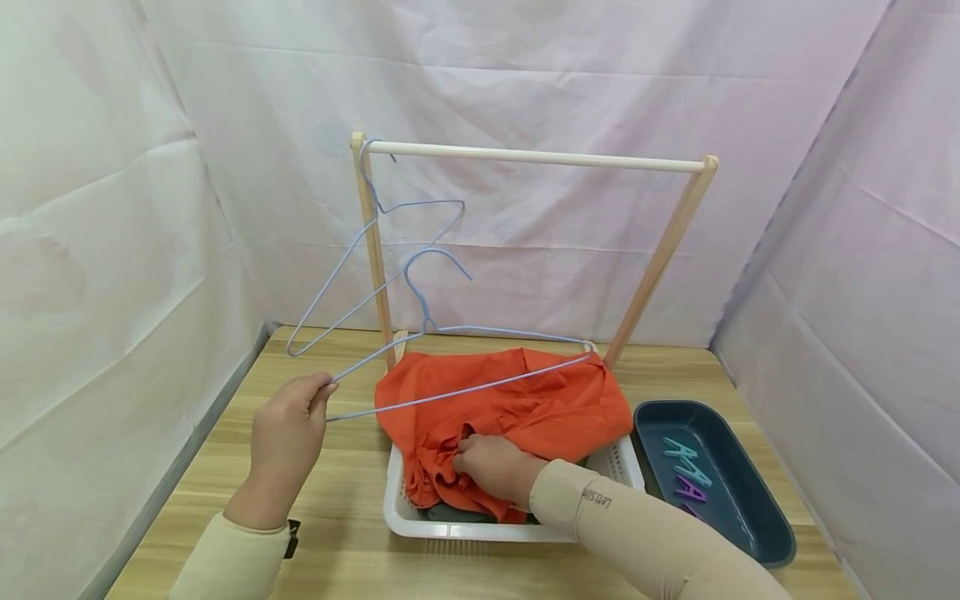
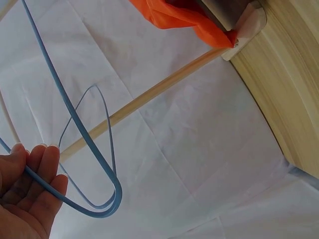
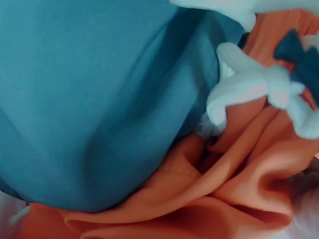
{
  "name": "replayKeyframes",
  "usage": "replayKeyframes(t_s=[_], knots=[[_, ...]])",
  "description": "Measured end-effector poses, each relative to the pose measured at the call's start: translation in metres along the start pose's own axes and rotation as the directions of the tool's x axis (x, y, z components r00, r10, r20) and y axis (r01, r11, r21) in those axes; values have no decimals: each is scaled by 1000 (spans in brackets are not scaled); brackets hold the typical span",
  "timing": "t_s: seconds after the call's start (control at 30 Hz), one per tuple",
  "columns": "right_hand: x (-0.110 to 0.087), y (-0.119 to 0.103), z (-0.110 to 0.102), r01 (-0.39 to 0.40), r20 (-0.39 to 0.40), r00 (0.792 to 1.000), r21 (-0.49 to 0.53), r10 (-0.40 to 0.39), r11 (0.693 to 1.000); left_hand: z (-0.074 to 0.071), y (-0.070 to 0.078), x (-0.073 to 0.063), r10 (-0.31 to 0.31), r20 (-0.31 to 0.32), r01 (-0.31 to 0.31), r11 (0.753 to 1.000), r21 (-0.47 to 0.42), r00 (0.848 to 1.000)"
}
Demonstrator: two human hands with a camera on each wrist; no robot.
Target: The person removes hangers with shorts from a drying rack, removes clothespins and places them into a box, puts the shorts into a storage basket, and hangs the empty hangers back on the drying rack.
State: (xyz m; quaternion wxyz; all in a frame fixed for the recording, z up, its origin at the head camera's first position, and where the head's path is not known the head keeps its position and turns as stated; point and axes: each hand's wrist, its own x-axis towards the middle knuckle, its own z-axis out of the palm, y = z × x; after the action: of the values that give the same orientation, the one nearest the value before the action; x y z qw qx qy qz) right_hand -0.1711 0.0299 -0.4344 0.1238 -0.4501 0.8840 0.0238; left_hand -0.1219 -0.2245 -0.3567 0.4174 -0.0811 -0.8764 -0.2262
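Observation:
My left hand pinches one lower corner of a blue wire clothes hanger, held tilted with its hook up, above the basket. In the left wrist view the thumb and fingers close round the hanger's wire. My right hand grips a gathered part of an orange garment heaped in a white plastic basket; its fingertips are partly hidden in the folds. In the right wrist view, dark teal cloth and a white bow lie against the orange fabric.
A wooden rack with a white rod stands behind the basket. A second blue hanger hangs at its left end. To the right, a dark blue tray holds several teal and purple clips. Light cloth walls surround the wooden table.

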Motion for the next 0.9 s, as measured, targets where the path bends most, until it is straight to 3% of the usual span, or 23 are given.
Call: replayKeyframes(t_s=[0.23,0.57,0.9], knots=[[-4,3,-3,-26,-26,999,-3,26,1000,1,3,2,-16,-9,16,1000,3,1000],[-15,4,-9,-18,-147,989,-65,8,998,2,4,3,-33,-9,33,999,4,999],[-34,5,-26,-52,-249,966,55,64,997,4,4,2,-41,-3,41,999,-3,999]])
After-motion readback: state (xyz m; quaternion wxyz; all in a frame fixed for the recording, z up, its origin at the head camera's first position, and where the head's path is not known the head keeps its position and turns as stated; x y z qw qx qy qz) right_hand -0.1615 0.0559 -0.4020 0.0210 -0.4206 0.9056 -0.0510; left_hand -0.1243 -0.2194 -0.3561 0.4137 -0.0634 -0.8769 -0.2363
